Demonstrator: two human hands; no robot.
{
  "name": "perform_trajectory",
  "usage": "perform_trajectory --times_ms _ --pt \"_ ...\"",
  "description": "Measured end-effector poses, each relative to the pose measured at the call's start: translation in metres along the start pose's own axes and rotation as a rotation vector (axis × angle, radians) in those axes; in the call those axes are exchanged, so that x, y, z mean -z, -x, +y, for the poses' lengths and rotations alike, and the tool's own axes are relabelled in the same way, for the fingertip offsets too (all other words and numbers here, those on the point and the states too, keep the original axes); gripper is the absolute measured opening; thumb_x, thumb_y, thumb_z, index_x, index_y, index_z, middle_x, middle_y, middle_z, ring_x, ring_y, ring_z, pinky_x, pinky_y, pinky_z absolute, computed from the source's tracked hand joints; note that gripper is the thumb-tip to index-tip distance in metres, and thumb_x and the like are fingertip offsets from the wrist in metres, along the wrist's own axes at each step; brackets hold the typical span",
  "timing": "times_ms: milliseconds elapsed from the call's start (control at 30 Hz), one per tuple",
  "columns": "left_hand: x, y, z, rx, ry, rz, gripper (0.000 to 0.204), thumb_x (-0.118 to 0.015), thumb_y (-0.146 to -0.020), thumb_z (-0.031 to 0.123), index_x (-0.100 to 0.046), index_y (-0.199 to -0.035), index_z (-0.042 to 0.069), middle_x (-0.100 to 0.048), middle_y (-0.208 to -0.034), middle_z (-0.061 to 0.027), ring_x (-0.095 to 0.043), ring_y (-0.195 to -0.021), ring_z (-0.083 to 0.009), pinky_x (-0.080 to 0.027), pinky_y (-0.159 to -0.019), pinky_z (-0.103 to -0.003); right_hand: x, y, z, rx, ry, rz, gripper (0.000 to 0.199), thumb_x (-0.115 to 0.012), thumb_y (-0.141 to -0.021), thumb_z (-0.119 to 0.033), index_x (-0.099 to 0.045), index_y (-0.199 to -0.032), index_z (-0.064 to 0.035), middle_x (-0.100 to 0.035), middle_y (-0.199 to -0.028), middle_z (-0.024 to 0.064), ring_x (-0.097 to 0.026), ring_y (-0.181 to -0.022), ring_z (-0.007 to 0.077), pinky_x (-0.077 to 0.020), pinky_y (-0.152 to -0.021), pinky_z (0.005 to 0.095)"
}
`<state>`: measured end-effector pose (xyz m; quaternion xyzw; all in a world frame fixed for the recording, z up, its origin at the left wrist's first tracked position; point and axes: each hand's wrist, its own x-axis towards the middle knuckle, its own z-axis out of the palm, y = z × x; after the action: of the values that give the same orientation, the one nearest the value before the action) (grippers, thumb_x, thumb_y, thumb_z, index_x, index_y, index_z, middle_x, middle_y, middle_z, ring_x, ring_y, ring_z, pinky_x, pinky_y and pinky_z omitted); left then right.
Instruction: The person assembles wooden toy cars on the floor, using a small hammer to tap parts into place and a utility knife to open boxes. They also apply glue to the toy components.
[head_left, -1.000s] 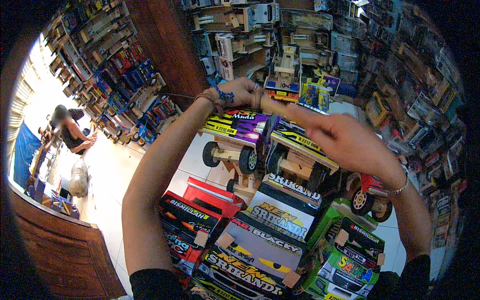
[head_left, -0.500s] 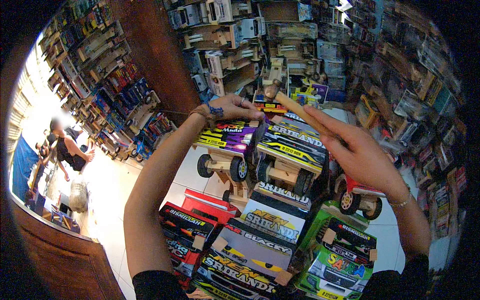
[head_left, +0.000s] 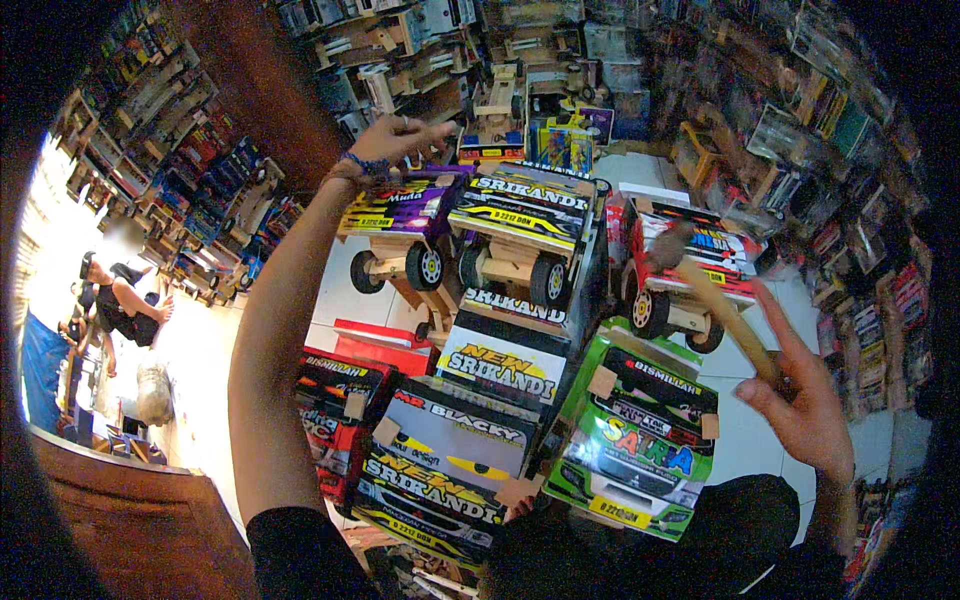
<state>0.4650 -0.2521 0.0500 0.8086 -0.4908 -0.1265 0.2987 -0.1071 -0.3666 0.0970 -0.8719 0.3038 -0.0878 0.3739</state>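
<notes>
My right hand (head_left: 808, 405) grips the wooden handle of a hammer (head_left: 735, 325). The hammer's head overlaps the front of a red and white toy truck (head_left: 690, 235) on the right; I cannot tell whether it touches. Over the far edge of a purple and yellow toy truck (head_left: 400, 207), my left hand (head_left: 395, 142) has its fingers stretched out, with nothing visible in them. Beside that truck stands a black, white and yellow toy truck (head_left: 525, 210), its wooden underside and black wheels showing. Nearer me are a grey toy truck (head_left: 450, 460) and a green toy truck (head_left: 640, 450).
Another red toy truck (head_left: 335, 420) lies at the near left. Shelves (head_left: 390, 45) packed with wooden toy trucks line the walls. A person (head_left: 130, 300) sits on the floor at the far left, near a brown wooden panel (head_left: 130, 520).
My left hand has lifted off the purple truck, its fingers now straighter. My right hand has swung the hammer away to the right and toward me. The view has shifted slightly.
</notes>
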Motion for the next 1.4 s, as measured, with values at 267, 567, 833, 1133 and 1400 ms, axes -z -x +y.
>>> perform_trajectory --times_ms 267,567,833,1133,1400 --pt "0.036 0.11 0.055 -0.033 0.052 0.187 0.041 -0.067 -0.099 0.042 -0.075 -0.111 0.003 -0.074 -0.093 -0.0025 -0.066 -0.086 -0.009 -0.052 -0.075 -0.026 0.023 0.057 0.15 -0.214 -0.295 0.282 0.041 -0.068 -0.096 -0.023 -0.058 -0.135 -0.0135 -0.047 -0.069 -0.0074 -0.039 -0.05 0.0017 -0.0285 -0.042 0.0197" --pt "0.011 0.4 0.141 0.135 -0.299 0.461 0.014 -0.069 -0.094 0.005 -0.072 -0.107 0.001 -0.073 -0.103 -0.01 -0.067 -0.095 -0.019 -0.052 -0.087 -0.033 -0.109 0.09 0.341 -0.488 -0.369 0.094 0.028 -0.064 -0.1 -0.028 -0.059 -0.122 -0.0101 -0.044 -0.07 -0.0037 -0.04 -0.056 0.007 -0.032 -0.047 0.0258" --pt "-0.159 0.525 0.2 0.444 0.128 0.859 0.032 -0.068 -0.092 0.0 -0.056 -0.121 0.002 -0.061 -0.111 -0.0067 -0.06 -0.097 -0.0139 -0.051 -0.086 -0.028 -0.227 0.079 0.372 -0.254 -0.173 -0.428 0.034 -0.064 -0.1 -0.026 -0.056 -0.127 -0.0071 -0.048 -0.083 0.0037 -0.046 -0.069 0.015 -0.0375 -0.056 0.0303" --pt "-0.261 0.535 0.197 0.485 0.128 0.643 0.019 -0.073 -0.094 0.014 -0.069 -0.11 0.004 -0.072 -0.096 -0.01 -0.071 -0.086 -0.0208 -0.055 -0.075 -0.034 -0.314 0.054 0.376 0.297 0.114 -0.888 0.039 -0.064 -0.1 -0.025 -0.053 -0.132 -0.0038 -0.052 -0.098 0.0121 -0.052 -0.083 0.024 -0.0437 -0.066 0.0353" --pt "-0.35 0.68 0.184 1.15 -0.056 1.22 0.024 -0.063 -0.101 0.028 -0.06 -0.1 0.004 -0.065 -0.069 -0.0096 -0.06 -0.055 -0.0236 -0.046 -0.054 -0.036 -0.363 0.053 0.364 0.694 0.22 -1.087 0.045 -0.063 -0.099 -0.023 -0.051 -0.136 -0.0008 -0.056 -0.112 0.0195 -0.057 -0.096 0.032 -0.0492 -0.076 0.0398"
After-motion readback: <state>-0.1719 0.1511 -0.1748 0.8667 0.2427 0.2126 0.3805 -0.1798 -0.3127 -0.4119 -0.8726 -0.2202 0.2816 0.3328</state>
